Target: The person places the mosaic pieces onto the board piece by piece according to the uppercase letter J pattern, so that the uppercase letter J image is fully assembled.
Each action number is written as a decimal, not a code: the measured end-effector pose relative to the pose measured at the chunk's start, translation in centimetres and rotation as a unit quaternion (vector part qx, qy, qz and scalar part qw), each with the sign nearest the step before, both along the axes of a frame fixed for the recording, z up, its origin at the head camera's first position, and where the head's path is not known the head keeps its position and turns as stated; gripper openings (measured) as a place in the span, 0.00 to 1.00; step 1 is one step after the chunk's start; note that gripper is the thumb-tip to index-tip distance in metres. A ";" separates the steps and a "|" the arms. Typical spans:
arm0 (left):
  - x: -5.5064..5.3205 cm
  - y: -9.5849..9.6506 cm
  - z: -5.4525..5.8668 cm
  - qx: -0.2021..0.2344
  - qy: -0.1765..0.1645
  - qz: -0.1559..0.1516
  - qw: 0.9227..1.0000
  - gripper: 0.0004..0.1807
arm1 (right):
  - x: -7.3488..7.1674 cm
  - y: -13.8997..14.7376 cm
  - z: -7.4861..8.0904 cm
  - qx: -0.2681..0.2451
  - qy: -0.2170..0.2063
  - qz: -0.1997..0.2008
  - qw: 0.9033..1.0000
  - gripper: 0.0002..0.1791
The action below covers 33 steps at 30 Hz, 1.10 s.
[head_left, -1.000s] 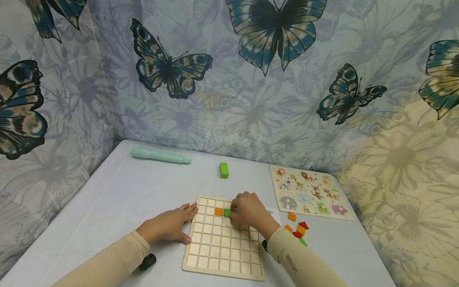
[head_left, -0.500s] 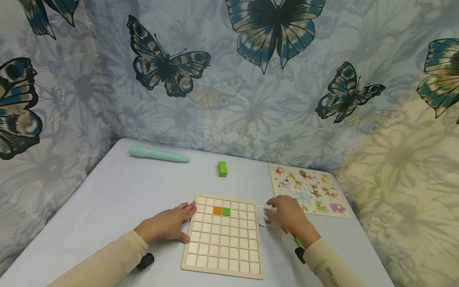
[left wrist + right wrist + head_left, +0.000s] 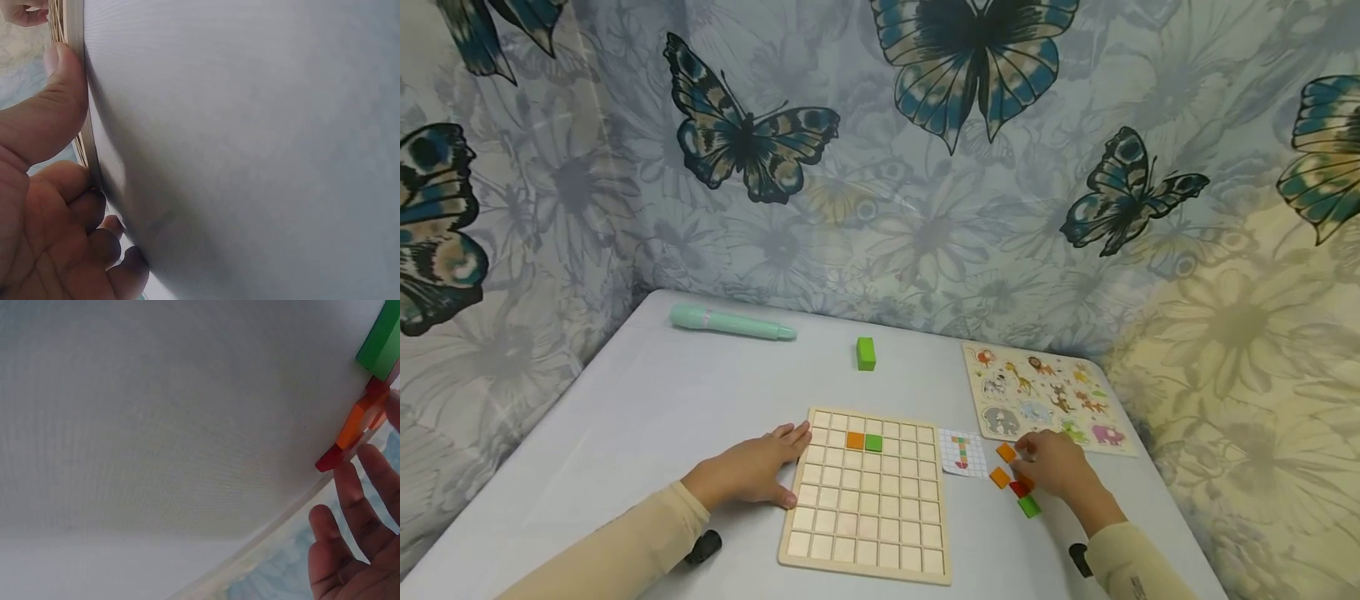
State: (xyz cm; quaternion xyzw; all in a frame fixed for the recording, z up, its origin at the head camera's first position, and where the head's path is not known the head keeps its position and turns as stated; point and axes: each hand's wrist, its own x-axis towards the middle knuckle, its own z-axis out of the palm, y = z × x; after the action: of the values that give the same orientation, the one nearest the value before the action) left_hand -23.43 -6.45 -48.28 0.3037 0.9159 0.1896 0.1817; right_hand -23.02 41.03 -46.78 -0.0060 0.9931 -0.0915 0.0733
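On the table lies a wooden grid board (image 3: 869, 502) with an orange tile (image 3: 855, 440) and a green tile (image 3: 873, 443) side by side in an upper row. My left hand (image 3: 748, 471) rests against the board's left edge; in the left wrist view its thumb (image 3: 65, 94) touches the rim. My right hand (image 3: 1060, 471) is at the loose pieces, partly covering them. Beside it are two orange tiles (image 3: 1006, 452), a red piece (image 3: 1019, 489) and a green tile (image 3: 1028, 506). The right wrist view has relaxed fingers close to an orange tile (image 3: 353, 424) and a red piece (image 3: 328, 459).
A small pattern card (image 3: 963, 454) lies right of the board. Behind are an animal puzzle board (image 3: 1030, 400), a green block (image 3: 866, 354) and a mint-green tube-shaped object (image 3: 733, 322). Patterned fabric walls (image 3: 880, 275) rise beyond the table.
My right hand has left the green tile on the board and moved right, past the card, to the loose pieces. The left hand stays at the board's edge.
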 end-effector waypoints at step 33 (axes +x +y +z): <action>0.0 -0.1 -0.2 0.004 0.005 0.005 1.000 0.55 | -2.2 -15.4 0.1 -0.015 0.090 0.200 0.976 0.09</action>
State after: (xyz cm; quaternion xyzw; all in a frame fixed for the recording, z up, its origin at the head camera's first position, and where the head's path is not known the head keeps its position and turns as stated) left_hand -23.39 -6.56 -48.45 0.3006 0.9176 0.1930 0.1743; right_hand -25.26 25.66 -46.67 -0.2140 0.9728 -0.0890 0.0007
